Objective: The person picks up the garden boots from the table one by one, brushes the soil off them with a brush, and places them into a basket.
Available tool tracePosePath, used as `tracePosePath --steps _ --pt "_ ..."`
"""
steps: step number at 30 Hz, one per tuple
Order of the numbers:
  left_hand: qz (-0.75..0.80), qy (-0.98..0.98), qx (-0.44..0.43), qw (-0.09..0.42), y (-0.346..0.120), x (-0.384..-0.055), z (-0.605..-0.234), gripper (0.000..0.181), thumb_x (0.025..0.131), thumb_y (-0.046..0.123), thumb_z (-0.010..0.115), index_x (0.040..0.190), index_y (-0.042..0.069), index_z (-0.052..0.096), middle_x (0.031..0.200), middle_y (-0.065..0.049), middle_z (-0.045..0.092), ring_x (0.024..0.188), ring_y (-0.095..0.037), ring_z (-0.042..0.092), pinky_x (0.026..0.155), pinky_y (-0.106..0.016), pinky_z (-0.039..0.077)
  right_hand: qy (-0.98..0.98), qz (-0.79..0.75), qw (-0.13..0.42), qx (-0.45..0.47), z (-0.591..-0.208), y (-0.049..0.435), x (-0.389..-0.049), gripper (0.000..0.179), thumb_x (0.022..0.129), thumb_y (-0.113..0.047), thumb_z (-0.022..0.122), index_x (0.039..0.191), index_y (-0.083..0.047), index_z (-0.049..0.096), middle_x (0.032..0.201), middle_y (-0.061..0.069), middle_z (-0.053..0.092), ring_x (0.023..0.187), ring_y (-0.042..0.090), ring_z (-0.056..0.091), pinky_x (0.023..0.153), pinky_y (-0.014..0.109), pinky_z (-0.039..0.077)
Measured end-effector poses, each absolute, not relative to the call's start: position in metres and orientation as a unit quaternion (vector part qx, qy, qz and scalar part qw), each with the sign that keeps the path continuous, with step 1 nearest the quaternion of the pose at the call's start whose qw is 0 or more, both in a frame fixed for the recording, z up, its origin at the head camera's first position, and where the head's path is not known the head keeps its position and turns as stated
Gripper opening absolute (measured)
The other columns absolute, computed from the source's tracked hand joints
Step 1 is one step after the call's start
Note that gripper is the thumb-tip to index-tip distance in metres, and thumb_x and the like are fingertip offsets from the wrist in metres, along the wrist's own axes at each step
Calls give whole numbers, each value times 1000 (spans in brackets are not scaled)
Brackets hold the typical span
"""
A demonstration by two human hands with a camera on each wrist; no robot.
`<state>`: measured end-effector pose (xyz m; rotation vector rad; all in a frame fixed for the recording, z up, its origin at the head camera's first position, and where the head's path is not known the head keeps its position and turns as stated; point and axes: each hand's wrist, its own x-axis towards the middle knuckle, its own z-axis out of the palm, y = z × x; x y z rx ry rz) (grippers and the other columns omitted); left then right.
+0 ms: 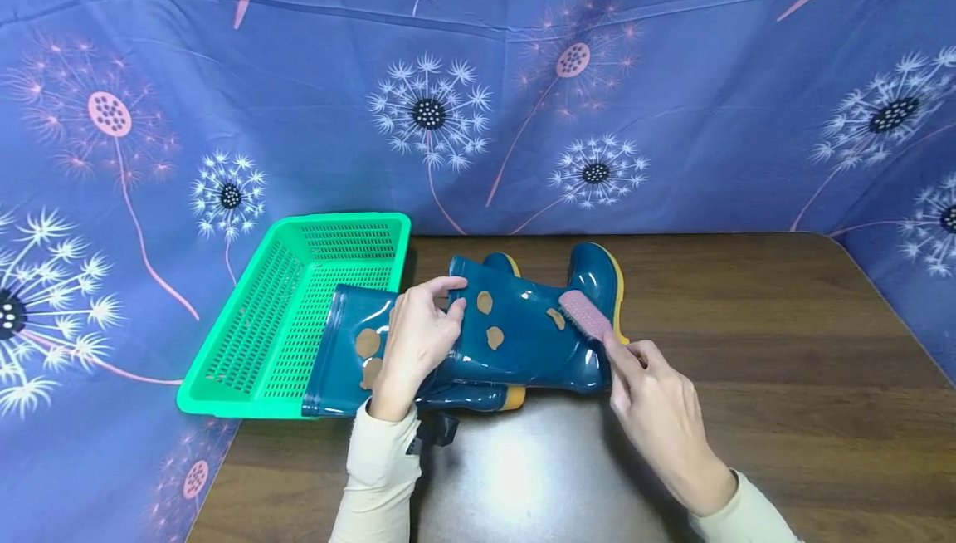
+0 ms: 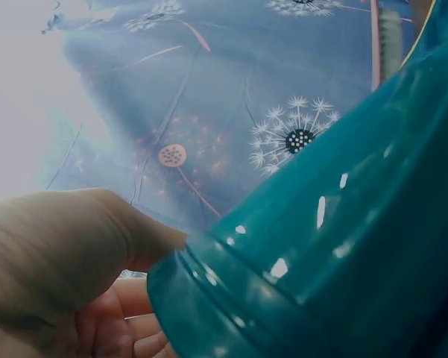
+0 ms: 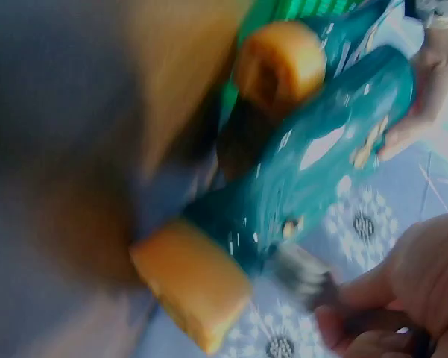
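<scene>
A shiny teal rubber boot [image 1: 526, 352] with a yellow sole lies on its side, tan mud-like patches [image 1: 495, 338] on its shaft. My left hand [image 1: 418, 331] grips the rim of its shaft, thumb on one side and fingers on the other; the left wrist view shows the rim [image 2: 201, 298] up close. In my right hand [image 1: 660, 410] is a pink-backed brush [image 1: 586, 315], its bristles down at the boot's ankle beside one tan patch. Underneath lies a second teal boot [image 1: 332, 352], also with tan patches, partly hidden by the left hand and the upper boot.
A green plastic basket [image 1: 224, 389] with slotted walls stands at the left, the lower boot's shaft overlapping its right side. Everything rests on a brown wooden table [image 1: 784, 344]. Behind it hangs a blue dandelion-print cloth [image 1: 672, 95].
</scene>
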<state>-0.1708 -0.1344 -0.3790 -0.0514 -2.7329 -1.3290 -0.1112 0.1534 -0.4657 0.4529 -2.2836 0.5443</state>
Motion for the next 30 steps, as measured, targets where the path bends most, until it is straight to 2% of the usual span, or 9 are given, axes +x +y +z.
tracePosePath --steps 3,8,10,12,16,19,22,27,30 --pt "-439 -897 -21 50 -134 -171 -378 31 104 13 67 134 14 74 57 -3 53 45 -20 48 45 -25 34 -886 214 374 174 -464 158 -113 39 83 3 76 121 -4 79 92 16 69 53 26 62 47 47 51" --pt "-441 -896 -19 57 -133 -173 -375 31 104 13 67 134 14 74 58 -4 54 45 -21 48 45 -26 34 -887 205 354 212 -463 163 -116 44 82 3 75 125 -5 78 94 14 69 55 20 59 46 38 50" --pt "-441 -896 -19 58 -133 -173 -375 31 104 13 67 134 14 74 58 -4 55 45 -21 48 45 -26 34 -890 193 369 187 -463 165 -116 43 81 5 74 123 -4 78 92 17 68 51 20 56 43 39 47" --pt "-441 -896 -21 56 -133 -172 -376 31 104 14 67 134 13 74 58 -4 55 45 -21 48 45 -26 35 -887 195 383 171 -464 168 -115 42 81 4 73 123 -3 78 92 18 69 51 22 58 44 45 49" --pt "-440 -896 -21 54 -132 -171 -378 30 104 14 66 133 13 74 59 -3 55 44 -20 48 44 -25 34 -880 209 369 212 -467 170 -112 42 84 1 71 125 -5 78 93 14 70 56 16 58 46 35 49" --pt "-440 -896 -21 55 -133 -170 -379 30 104 14 66 133 13 74 59 -3 56 44 -20 48 44 -25 34 -889 193 369 189 -469 173 -111 40 84 2 70 122 -3 78 91 16 70 51 15 53 41 33 44" --pt "-441 -896 -21 53 -133 -170 -378 30 105 14 66 134 13 74 59 -3 55 45 -20 48 44 -25 34 -894 179 385 144 -469 177 -112 40 81 5 71 121 -1 77 91 21 69 46 18 52 39 40 44" --pt "-439 -897 -19 53 -133 -170 -378 30 104 14 66 133 14 74 56 -3 54 44 -21 48 44 -26 34 -894 182 368 177 -470 181 -111 45 81 3 72 125 -3 76 93 18 69 49 20 57 41 41 47" --pt "-440 -896 -18 47 -133 -170 -377 30 104 15 66 134 14 74 56 -3 53 44 -21 49 44 -26 34 -899 170 375 145 -471 185 -109 42 80 5 71 122 -1 75 92 22 68 46 27 57 39 46 44"
